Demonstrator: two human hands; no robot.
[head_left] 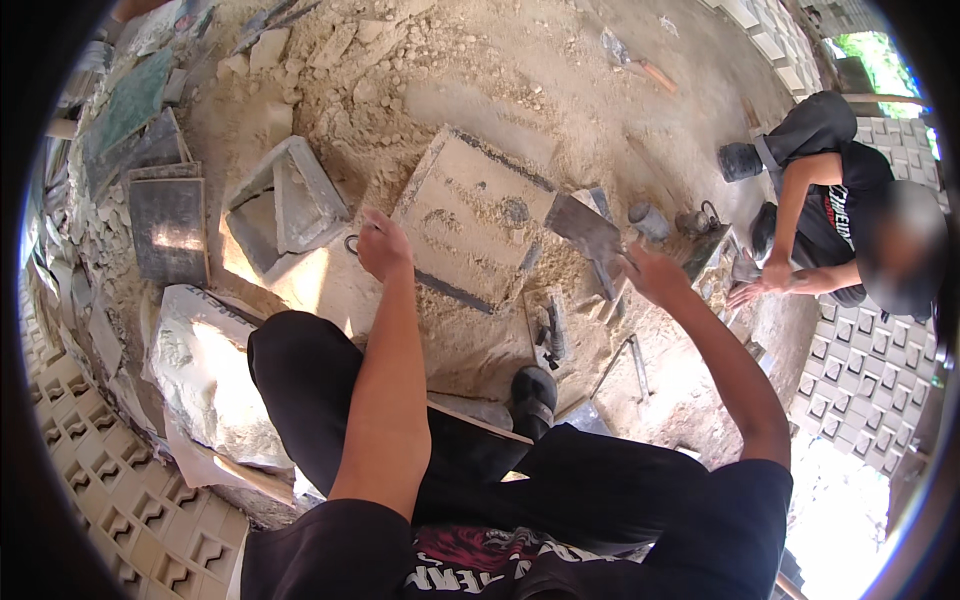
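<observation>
Sandy, rubble-strewn ground fills the view, with patterned paving blocks (130, 510) along its lower left and right edges. Nearest are the person's black-trousered knees and one black shoe (535, 395) planted in the sand, a torn pale sack (205, 370) lying just beside the left leg.

Beyond the knees, the left hand (383, 245) is raised over the edge of a flat square mould (480, 215) dusted with sand; its fingers are curled together, and a small dark ring (352, 244) shows at their left side, though whether they pinch it I cannot tell. The right hand (652, 275) is clamped on the handle of a trowel (590, 232), the blade pointing up and left from the fingers, its long axis slanting toward the mould's right edge. The trowel blade sits just beside that edge, so the right hand is the nearer one to that side.

Farther left lies an open box-shaped mould (285, 200) and dark slabs (168, 228). Far right, another person in black crouches over the paving, hand (745, 292) on the ground.
</observation>
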